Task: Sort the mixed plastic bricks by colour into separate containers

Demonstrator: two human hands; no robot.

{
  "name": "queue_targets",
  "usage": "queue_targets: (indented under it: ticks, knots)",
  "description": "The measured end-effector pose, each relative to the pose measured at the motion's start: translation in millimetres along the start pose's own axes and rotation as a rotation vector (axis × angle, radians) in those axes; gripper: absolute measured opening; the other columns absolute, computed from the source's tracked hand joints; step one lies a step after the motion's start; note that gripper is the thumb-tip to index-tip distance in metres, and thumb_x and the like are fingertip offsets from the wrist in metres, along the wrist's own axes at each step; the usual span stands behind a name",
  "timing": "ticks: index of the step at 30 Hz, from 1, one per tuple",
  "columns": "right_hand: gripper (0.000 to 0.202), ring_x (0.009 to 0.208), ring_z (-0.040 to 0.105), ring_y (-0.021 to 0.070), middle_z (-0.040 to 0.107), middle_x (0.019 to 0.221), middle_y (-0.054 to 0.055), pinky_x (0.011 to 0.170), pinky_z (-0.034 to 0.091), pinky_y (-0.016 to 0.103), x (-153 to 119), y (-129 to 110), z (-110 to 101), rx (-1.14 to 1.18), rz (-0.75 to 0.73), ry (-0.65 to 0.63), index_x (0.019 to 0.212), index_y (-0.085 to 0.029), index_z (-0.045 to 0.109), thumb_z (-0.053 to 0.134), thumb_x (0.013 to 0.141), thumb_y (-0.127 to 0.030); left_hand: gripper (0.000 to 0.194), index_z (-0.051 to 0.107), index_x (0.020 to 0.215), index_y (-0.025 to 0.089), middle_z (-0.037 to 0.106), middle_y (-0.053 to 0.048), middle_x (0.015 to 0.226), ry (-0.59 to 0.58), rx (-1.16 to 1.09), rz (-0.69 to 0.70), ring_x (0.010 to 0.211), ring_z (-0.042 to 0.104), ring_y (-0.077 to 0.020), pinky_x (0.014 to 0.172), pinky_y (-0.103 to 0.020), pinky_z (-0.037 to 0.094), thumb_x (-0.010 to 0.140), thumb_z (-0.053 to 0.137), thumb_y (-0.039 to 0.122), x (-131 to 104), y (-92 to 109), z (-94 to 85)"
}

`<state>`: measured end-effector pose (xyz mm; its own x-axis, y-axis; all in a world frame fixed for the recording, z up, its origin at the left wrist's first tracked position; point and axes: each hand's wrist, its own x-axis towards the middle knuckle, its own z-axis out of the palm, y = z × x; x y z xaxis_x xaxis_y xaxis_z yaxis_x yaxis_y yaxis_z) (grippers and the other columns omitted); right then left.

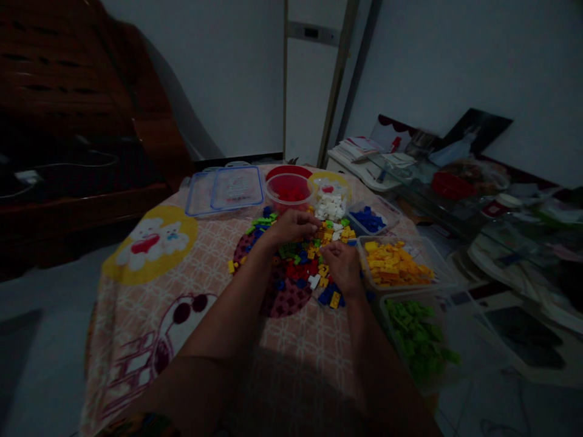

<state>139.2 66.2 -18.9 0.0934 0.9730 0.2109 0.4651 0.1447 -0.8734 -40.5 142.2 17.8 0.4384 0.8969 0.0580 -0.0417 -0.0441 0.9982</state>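
Note:
My left hand is over the far part of a mixed pile of plastic building bricks, fingers curled together toward the right. My right hand hovers lower at the pile's right side, its thumb and fingers pinched near yellow bricks. The room is dim, and what either hand holds is too small or hidden to make out. Loose blue, green, red, white and yellow bricks lie around both hands. A white brick rests just left of my right wrist.
Sorted bricks fill clear tubs: red, blue, yellow and green. White bricks are heaped at the back. Clear lids with blue rims lie at the back left of the cloth-covered table. A cluttered glass shelf stands right.

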Motion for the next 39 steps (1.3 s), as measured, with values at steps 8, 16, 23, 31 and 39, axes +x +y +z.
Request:
queue_targets:
  ticks: [8,16,23,31,39]
  knots:
    - [0.018,0.077,0.068,0.0189,0.074,0.076,0.002,0.069,0.042,0.027,-10.5,-29.5,-6.8,-0.535,-0.118,-0.355,0.086,-0.022,0.073,0.074,0.082,-0.039,0.031,0.075,0.089,0.012,0.072,-0.005,0.073,0.027,0.011,0.029,0.065,0.065,-0.0144,0.066,-0.028,0.055,0.068,0.082,0.032,0.7,1.5,-5.3]
    - [0.015,0.080,0.068,0.0204,0.074,0.081,0.004,0.072,0.044,0.029,-9.9,-33.4,-7.3,-0.516,-0.056,-0.301,0.094,-0.020,0.073,0.072,0.082,-0.029,0.028,0.075,0.088,0.012,0.072,-0.005,0.073,0.018,0.014,0.025,0.066,0.065,-0.0142,0.066,-0.026,0.053,0.068,0.080,0.031,0.0,1.6,-3.7]
    - [0.022,0.064,0.063,0.0171,0.065,0.069,-0.002,0.064,0.049,0.028,-2.4,-12.3,1.3,0.060,-0.012,0.033,0.091,-0.019,0.067,0.071,0.076,-0.036,0.031,0.076,0.093,0.011,0.071,-0.003,0.072,-0.118,0.060,-0.024,0.061,0.063,-0.0129,0.061,-0.024,0.050,0.069,0.080,0.030,-2.6,4.6,-1.4]
    - [0.029,0.082,0.072,0.0200,0.074,0.092,0.003,0.073,0.059,0.033,-2.4,-10.1,4.7,0.340,-0.001,-0.007,0.100,-0.023,0.062,0.069,0.076,-0.037,0.040,0.076,0.099,0.007,0.072,-0.006,0.074,-0.270,0.028,-0.038,0.059,0.061,-0.0125,0.058,-0.023,0.047,0.066,0.082,0.028,-4.3,5.5,9.6]
    - [0.049,0.075,0.070,0.0177,0.072,0.082,0.000,0.072,0.057,0.031,-3.4,-12.4,4.7,0.310,-0.005,0.021,0.121,-0.019,0.063,0.069,0.076,-0.037,0.039,0.076,0.097,0.010,0.069,-0.001,0.065,-0.156,0.060,-0.028,0.055,0.060,-0.0122,0.055,-0.022,0.047,0.065,0.082,0.032,-3.4,4.4,9.4]
